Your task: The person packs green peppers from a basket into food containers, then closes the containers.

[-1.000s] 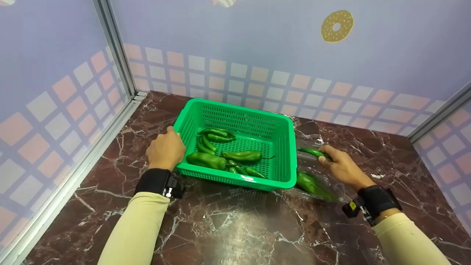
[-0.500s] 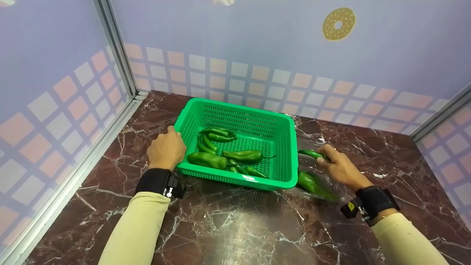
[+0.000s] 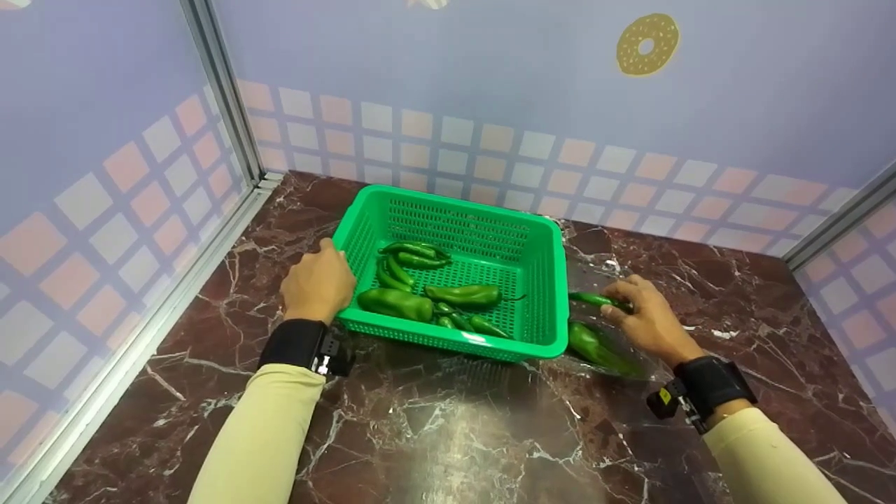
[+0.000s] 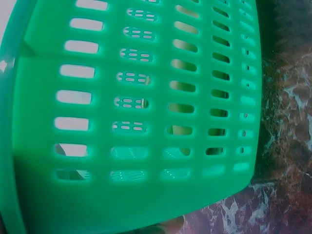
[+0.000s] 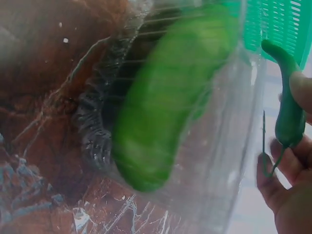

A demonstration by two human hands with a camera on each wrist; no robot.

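Green, slim pepper [image 3: 593, 299] — light, slick, bendy — is sitting pinched in the right hand [image 3: 647, 318]. Mid-body looks the surest hold. Left hand [image 3: 318, 283] is gripping the basket [image 3: 448, 199] rim.

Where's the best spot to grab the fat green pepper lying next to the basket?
Probably around its thick middle, coming down from above. The fat pepper lies flat on the table inside a clear plastic bag, right beside the green basket, so the basket blocks that side. The right hand already pinches a thin pepper.

Right hand [image 3: 647, 316] — slim pepper [image 3: 595, 300] pinched — has dropped lower.
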